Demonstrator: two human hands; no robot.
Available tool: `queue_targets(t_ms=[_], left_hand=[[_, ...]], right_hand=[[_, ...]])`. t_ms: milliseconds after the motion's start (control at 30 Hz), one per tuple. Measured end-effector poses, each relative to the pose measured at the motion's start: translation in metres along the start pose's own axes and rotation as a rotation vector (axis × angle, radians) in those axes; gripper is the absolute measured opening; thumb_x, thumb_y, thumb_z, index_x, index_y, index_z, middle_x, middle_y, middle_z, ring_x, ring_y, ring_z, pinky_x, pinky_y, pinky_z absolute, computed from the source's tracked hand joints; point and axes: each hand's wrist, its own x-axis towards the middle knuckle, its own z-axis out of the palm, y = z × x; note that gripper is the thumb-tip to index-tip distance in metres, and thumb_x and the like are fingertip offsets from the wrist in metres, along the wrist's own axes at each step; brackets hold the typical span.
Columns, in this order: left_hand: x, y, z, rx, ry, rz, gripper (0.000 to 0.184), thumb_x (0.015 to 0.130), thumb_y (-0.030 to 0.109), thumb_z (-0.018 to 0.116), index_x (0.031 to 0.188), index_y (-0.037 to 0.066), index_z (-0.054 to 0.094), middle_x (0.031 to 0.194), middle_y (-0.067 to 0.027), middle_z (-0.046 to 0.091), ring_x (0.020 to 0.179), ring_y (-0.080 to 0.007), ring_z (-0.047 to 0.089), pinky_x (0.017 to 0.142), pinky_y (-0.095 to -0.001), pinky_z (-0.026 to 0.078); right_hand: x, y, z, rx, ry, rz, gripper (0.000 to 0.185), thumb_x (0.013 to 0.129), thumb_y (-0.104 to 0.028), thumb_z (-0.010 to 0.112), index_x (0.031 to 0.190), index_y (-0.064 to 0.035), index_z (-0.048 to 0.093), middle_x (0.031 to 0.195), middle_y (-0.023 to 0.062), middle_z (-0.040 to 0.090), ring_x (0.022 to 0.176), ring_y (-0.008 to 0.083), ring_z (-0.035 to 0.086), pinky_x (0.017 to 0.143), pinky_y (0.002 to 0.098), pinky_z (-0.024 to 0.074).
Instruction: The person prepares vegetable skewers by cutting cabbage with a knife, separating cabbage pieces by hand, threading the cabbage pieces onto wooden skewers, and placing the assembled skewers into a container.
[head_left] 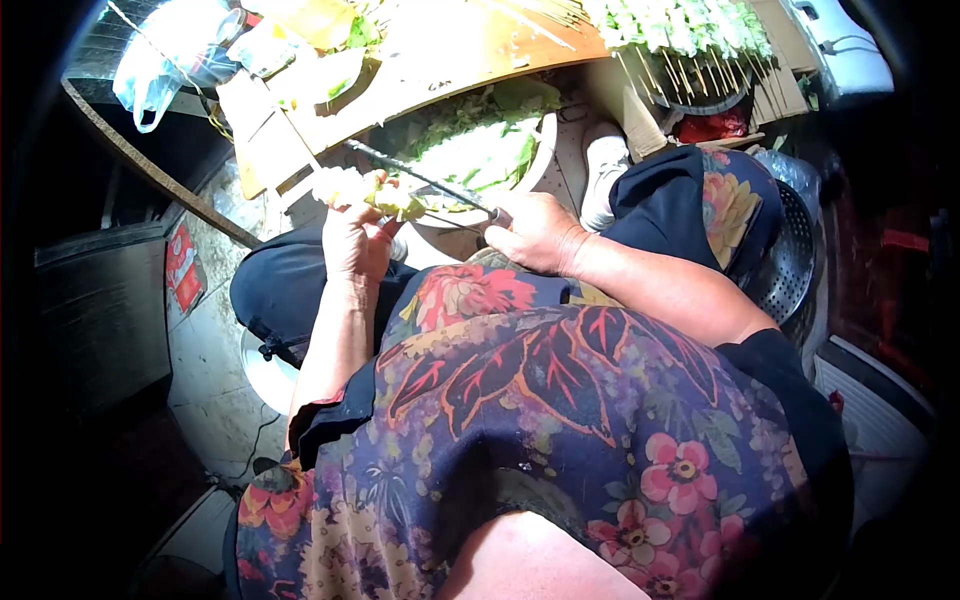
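My left hand [355,240] is closed around pale green leafy vegetable pieces [400,202], bunched in front of the white basin. A thin wooden stick [290,125] slants down toward these pieces from the board. My right hand [537,235] grips the near end of a slim, dark, rod-like tool [425,178]; its exact kind is unclear. The tool reaches up and left across the basin, past the bunched pieces. Beneath it, the white basin [547,160] holds loose green leaves [485,145]. Fingers of both hands partly hide what they hold.
A wooden board [440,60] spans the far side. Many leaf-loaded skewers [685,30] lie at its right, sticks hanging toward me. A plastic bag [165,65] sits far left, above a curved wooden edge [150,160]. A perforated metal bowl [785,260] stands beside my right knee.
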Motion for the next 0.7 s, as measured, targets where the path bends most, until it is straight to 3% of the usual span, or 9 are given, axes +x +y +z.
queue_targets(t_ms=[100, 167, 233, 333, 433, 700], left_hand=[[0.008, -0.01, -0.017, -0.137, -0.035, -0.015, 0.041, 0.077, -0.002, 0.056, 0.113, 0.013, 0.047, 0.102, -0.0061, 0.059, 0.098, -0.0233, 0.059, 0.087, -0.0496, 0.049], [0.009, -0.013, -0.017, -0.15, -0.059, -0.006, 0.034, 0.079, 0.001, 0.059, 0.109, 0.015, 0.05, 0.099, -0.0015, 0.058, 0.094, -0.0186, 0.058, 0.085, -0.0438, 0.049], [0.009, -0.018, -0.014, -0.072, 0.014, 0.05, 0.024, 0.079, 0.012, 0.068, 0.1, 0.009, 0.059, 0.098, -0.0032, 0.063, 0.096, -0.0195, 0.06, 0.085, -0.0368, 0.05], [0.013, -0.023, -0.019, -0.162, -0.058, 0.04, 0.027, 0.079, 0.022, 0.072, 0.1, 0.01, 0.061, 0.097, -0.0028, 0.065, 0.093, -0.0197, 0.062, 0.082, -0.0364, 0.051], [0.016, -0.026, -0.02, -0.147, -0.081, 0.013, 0.025, 0.081, 0.01, 0.067, 0.103, 0.014, 0.055, 0.092, 0.0024, 0.062, 0.085, -0.0148, 0.063, 0.073, -0.0318, 0.055], [0.013, -0.027, -0.013, -0.276, -0.062, -0.038, 0.02, 0.085, 0.021, 0.065, 0.102, 0.011, 0.06, 0.09, 0.0002, 0.066, 0.084, -0.0167, 0.064, 0.077, -0.0367, 0.055]], right_hand=[[-0.001, -0.002, 0.001, -0.052, 0.012, -0.095, 0.034, 0.076, -0.024, 0.058, 0.104, -0.0052, 0.057, 0.077, 0.0171, 0.061, 0.076, 0.0347, 0.062, 0.069, 0.0406, 0.0498], [-0.001, -0.007, 0.001, -0.073, 0.037, -0.161, 0.032, 0.076, -0.024, 0.058, 0.102, -0.0058, 0.056, 0.076, 0.0157, 0.06, 0.074, 0.0338, 0.061, 0.069, 0.0407, 0.0498], [-0.001, -0.006, 0.004, -0.086, 0.045, -0.195, 0.031, 0.075, -0.023, 0.058, 0.101, -0.006, 0.056, 0.077, 0.0152, 0.06, 0.074, 0.0333, 0.061, 0.068, 0.0406, 0.0497], [-0.002, -0.007, 0.004, -0.104, 0.063, -0.241, 0.029, 0.075, -0.023, 0.058, 0.099, -0.0064, 0.055, 0.078, 0.0142, 0.059, 0.073, 0.0323, 0.061, 0.067, 0.0402, 0.05], [-0.002, -0.01, 0.004, -0.121, 0.072, -0.26, 0.03, 0.074, -0.024, 0.059, 0.098, -0.0065, 0.055, 0.08, 0.0134, 0.058, 0.074, 0.0315, 0.061, 0.067, 0.0395, 0.0506], [-0.002, -0.004, 0.008, -0.189, 0.06, -0.262, 0.032, 0.075, -0.025, 0.058, 0.101, -0.0064, 0.054, 0.082, 0.014, 0.058, 0.075, 0.0309, 0.062, 0.067, 0.039, 0.0514]])
